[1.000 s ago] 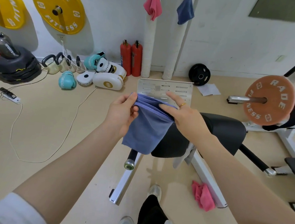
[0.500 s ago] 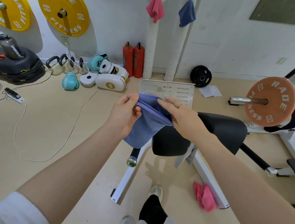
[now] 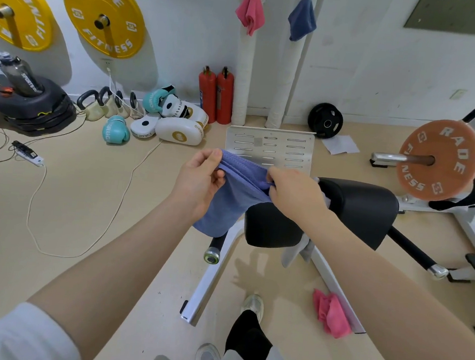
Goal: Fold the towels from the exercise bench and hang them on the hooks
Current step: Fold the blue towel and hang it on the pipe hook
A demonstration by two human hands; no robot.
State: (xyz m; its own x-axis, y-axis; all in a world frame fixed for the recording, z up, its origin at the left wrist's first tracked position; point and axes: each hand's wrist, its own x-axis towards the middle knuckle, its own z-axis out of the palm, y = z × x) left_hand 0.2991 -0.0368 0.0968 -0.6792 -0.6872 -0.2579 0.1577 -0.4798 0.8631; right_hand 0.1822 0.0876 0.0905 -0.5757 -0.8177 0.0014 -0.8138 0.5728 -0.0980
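Standing at the centre is a white-framed exercise bench with a black padded seat [image 3: 357, 207]. Above the bench's left end hangs a folded periwinkle-blue cloth towel [image 3: 229, 196], its top edge pinched at one end by the left hand [image 3: 199, 176] and at the other by the curled fingers of the right hand [image 3: 293, 190]. Beside the bench's frame, a crumpled pink towel [image 3: 331, 313] lies on the floor.

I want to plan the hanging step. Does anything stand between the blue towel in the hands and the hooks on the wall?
Judging from this view, yes. The blue towel is held by the left hand and right hand over the bench. The metal plate lies on the floor between. A pink towel and a dark blue towel hang from the two visible hooks.
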